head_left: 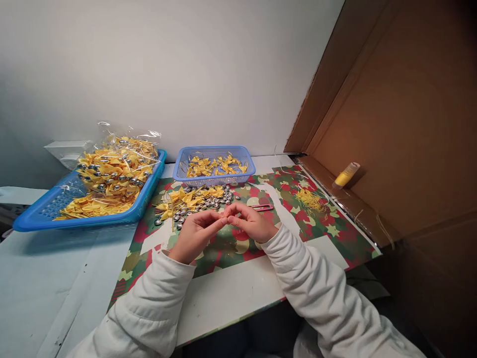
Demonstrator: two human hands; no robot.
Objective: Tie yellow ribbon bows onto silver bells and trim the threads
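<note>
Both hands meet fingertip to fingertip over the patterned mat (335, 233), left hand (194, 233) and right hand (251, 223) pinching something too small to identify. Just beyond them lie the silver bells (208, 204) and yellow bows (182, 199), slightly nearer the left hand.

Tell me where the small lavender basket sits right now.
The lavender basket sits at the table's far edge by the wall, right of the big blue tray and beyond the loose silver bells.
</note>
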